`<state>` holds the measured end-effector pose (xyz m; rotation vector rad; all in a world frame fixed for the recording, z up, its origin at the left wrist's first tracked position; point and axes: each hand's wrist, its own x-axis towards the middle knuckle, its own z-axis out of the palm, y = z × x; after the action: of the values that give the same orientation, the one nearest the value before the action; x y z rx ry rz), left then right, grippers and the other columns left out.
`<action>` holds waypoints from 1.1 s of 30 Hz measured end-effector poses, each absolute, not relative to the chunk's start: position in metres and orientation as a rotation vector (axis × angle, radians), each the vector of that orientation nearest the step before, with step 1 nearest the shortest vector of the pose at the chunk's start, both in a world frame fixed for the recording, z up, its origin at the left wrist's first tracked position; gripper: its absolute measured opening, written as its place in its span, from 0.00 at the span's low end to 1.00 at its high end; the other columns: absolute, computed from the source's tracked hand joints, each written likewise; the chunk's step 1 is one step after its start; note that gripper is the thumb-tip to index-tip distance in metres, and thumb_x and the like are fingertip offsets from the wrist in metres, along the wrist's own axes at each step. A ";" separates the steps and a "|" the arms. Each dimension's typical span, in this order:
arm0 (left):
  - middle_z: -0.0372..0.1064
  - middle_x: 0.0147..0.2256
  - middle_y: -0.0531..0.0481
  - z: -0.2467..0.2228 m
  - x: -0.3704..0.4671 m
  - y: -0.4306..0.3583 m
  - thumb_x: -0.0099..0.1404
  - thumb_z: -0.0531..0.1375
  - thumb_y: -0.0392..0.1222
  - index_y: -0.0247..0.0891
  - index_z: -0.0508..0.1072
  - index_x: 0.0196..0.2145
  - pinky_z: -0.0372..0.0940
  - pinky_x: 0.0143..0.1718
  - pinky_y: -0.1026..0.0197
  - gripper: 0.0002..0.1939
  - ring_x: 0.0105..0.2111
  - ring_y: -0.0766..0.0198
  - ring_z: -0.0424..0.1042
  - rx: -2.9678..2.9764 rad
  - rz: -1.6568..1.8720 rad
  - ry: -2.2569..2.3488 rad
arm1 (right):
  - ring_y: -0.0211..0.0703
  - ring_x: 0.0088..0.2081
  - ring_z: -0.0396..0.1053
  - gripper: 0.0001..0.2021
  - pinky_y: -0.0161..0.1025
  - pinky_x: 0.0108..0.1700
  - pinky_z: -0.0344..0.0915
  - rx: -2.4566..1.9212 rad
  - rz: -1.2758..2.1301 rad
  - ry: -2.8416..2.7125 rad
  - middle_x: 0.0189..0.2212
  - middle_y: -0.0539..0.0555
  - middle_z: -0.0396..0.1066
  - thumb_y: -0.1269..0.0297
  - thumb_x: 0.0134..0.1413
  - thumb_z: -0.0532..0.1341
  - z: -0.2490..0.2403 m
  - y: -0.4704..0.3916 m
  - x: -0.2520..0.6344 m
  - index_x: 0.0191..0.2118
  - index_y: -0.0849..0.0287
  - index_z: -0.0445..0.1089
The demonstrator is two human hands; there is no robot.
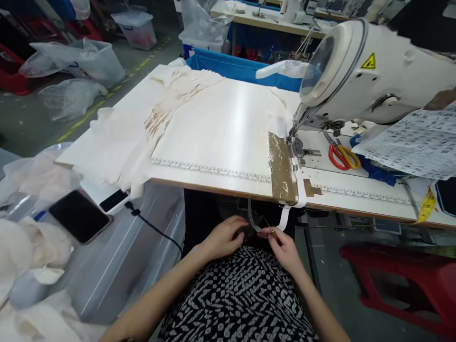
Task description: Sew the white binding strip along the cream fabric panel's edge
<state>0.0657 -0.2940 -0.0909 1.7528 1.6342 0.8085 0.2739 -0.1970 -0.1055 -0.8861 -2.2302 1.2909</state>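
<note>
My left hand [226,237] is in my lap below the table edge, its fingers curled around a small dark object [248,232] whose kind I cannot make out. Close beside it, my right hand [283,247] pinches a narrow white tape [284,218]. This tape hangs in a loop from the table's front edge, and its other side passes near the left fingertips. Above, it runs over brown packing tape toward the needle area of a white sewing machine [356,71]. Thin cream fabric pieces [121,137] lie bunched on the left of the white tabletop [213,128].
Scissors [344,156] with red and yellow handles lie right of the needle. Printed paper [413,137] hangs off the machine. At left, a phone [80,216] and a black cable [156,228] rest near clear plastic and fabric. A red stool [409,280] stands at right.
</note>
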 end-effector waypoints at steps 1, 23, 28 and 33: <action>0.68 0.55 0.37 -0.105 0.075 -0.292 0.63 0.55 0.35 0.36 0.69 0.54 0.68 0.51 0.50 0.20 0.54 0.53 0.69 1.766 0.732 1.609 | 0.46 0.38 0.78 0.12 0.41 0.42 0.73 -0.880 1.279 -2.247 0.32 0.57 0.79 0.65 0.66 0.51 -0.103 -0.201 0.274 0.41 0.60 0.71; 0.71 0.28 0.53 0.011 0.078 -0.452 0.67 0.52 0.37 0.42 0.63 0.28 0.63 0.31 0.67 0.09 0.29 0.68 0.72 1.935 1.050 0.354 | 0.44 0.40 0.73 0.10 0.46 0.43 0.72 -1.525 0.395 -2.803 0.41 0.54 0.73 0.60 0.67 0.61 -0.136 -0.183 0.279 0.46 0.61 0.71; 0.68 0.25 0.54 0.002 0.089 -0.411 0.73 0.51 0.41 0.39 0.66 0.30 0.59 0.27 0.64 0.13 0.23 0.68 0.65 2.004 0.959 1.054 | 0.44 0.39 0.73 0.10 0.45 0.43 0.73 -1.471 0.546 -2.764 0.42 0.54 0.73 0.60 0.66 0.61 -0.138 -0.177 0.281 0.46 0.61 0.71; 0.73 0.35 0.50 -0.035 0.113 -0.344 0.73 0.48 0.40 0.37 0.70 0.36 0.60 0.32 0.61 0.12 0.33 0.61 0.72 2.025 0.803 1.614 | 0.43 0.38 0.73 0.10 0.44 0.41 0.73 -1.324 0.753 -2.674 0.42 0.53 0.73 0.60 0.66 0.61 -0.143 -0.166 0.293 0.46 0.61 0.71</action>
<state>0.1128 -0.3439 -0.0352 2.0250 1.6139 0.8029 0.2931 -0.1657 -0.1433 -1.3245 -2.6744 0.7532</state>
